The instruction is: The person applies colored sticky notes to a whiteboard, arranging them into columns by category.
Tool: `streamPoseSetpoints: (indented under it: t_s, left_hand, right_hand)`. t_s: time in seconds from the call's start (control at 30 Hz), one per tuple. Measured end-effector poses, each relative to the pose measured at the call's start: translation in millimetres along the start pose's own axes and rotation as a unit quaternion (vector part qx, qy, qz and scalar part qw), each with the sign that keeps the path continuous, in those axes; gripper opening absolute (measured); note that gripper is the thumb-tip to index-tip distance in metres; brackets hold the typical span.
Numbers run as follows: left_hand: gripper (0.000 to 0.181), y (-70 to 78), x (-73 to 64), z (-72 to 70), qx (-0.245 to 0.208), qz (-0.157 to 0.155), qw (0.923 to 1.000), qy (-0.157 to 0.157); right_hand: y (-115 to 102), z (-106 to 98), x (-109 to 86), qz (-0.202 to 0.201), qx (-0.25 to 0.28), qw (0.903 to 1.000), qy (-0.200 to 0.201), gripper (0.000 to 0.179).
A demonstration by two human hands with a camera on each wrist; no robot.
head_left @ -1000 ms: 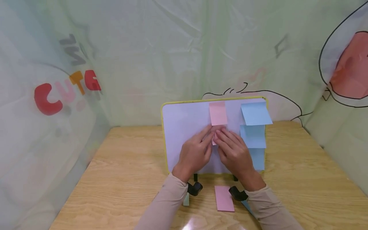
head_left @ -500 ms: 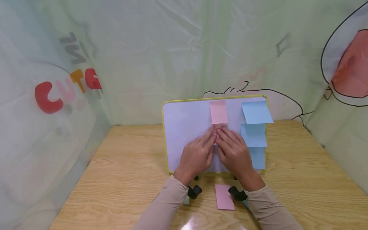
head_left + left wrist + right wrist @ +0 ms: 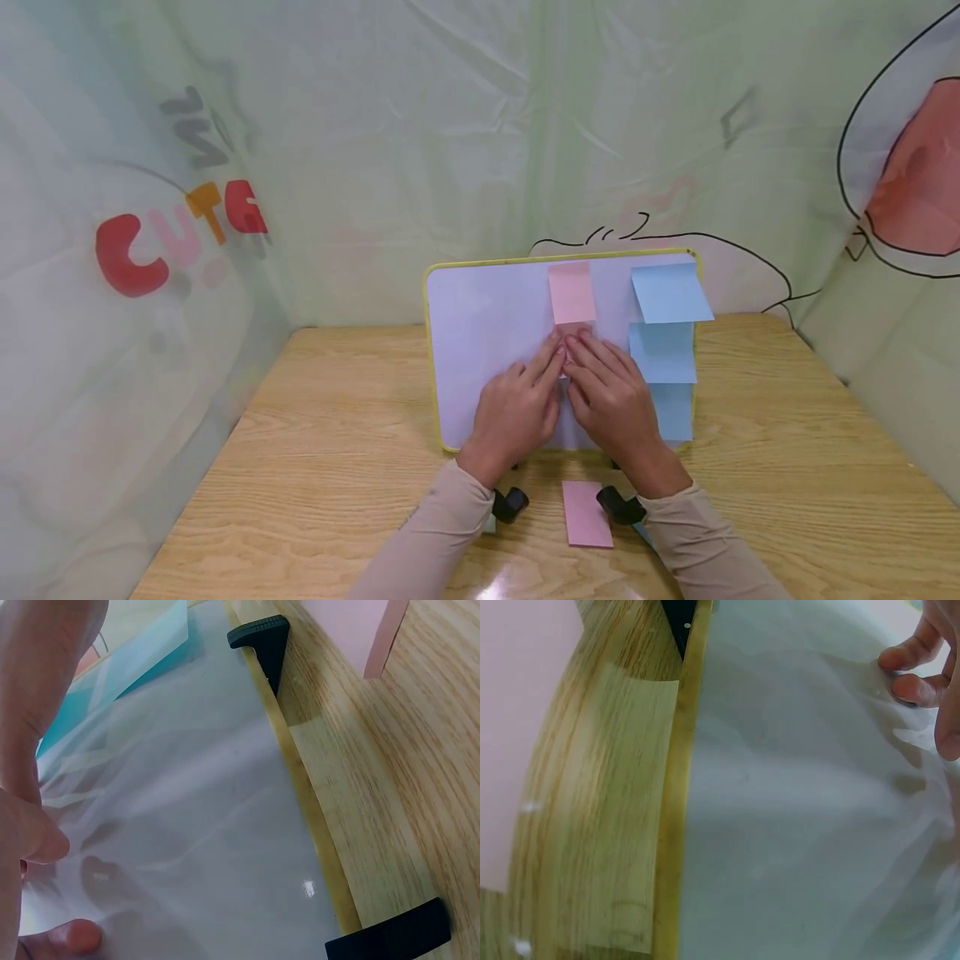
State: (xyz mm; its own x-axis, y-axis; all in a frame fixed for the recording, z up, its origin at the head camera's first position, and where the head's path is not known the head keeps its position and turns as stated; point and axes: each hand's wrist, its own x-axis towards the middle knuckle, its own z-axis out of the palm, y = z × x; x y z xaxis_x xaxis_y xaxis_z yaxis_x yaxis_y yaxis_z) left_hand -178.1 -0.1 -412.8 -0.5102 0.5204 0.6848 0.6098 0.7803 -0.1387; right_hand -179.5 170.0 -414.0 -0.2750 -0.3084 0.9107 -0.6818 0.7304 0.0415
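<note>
"What's moved?"

"Hardly anything: your left fingers (image 3: 542, 360) have edged slightly closer to your right fingers (image 3: 606, 360)."

"Gripping?"

"No, both sets lie extended, pressing the lower pink note (image 3: 573, 329) onto the whiteboard (image 3: 487, 350) and mostly covering it."

"Around them?"

"The upper pink note (image 3: 572, 292) at your 12 o'clock, three blue notes (image 3: 663, 352) stacked at 3. On the table (image 3: 337, 400), a pink pad (image 3: 587, 514) at 6, a green slip (image 3: 490, 525) at 7, something blue (image 3: 647, 537) partly hidden at 5."

"Progress?"

"Blue looks finished; your second pink seems nearly set. Matching blue would leave you one pink, then perhaps green: none shows up there."
</note>
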Motion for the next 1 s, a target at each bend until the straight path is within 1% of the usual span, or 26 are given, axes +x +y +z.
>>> streamPoseSetpoints:
  t_s: [0.4,0.63,0.73,0.87,1.0]
  left_hand:
    - [0.059,3.5,-0.9,-1.4,0.013,-0.010,0.9998,-0.014]
    - [0.056,4.9,-1.3,-4.5,0.029,-0.010,0.9992,-0.025]
    - [0.057,7.4,-2.2,-5.2,0.043,-0.006,0.9987,-0.025]
    - [0.060,13.0,-6.1,-5.2,0.051,0.001,0.9985,-0.021]
    - [0.064,18.7,-11.1,-4.2,0.065,-0.004,0.9975,-0.027]
  right_hand:
    - [0,-1,0.2,0.003,-0.001,1.0000,-0.001,0.029]
    - [2,-1,1.2,0.002,0.012,0.9998,0.018,0.035]
    - [2,-2,1.9,0.006,0.018,0.9995,0.023,0.035]
    - [2,-4,3.9,0.015,0.017,0.9994,0.025,0.034]
    - [1,-2,10.9,0.007,0.025,0.9994,0.021,0.035]
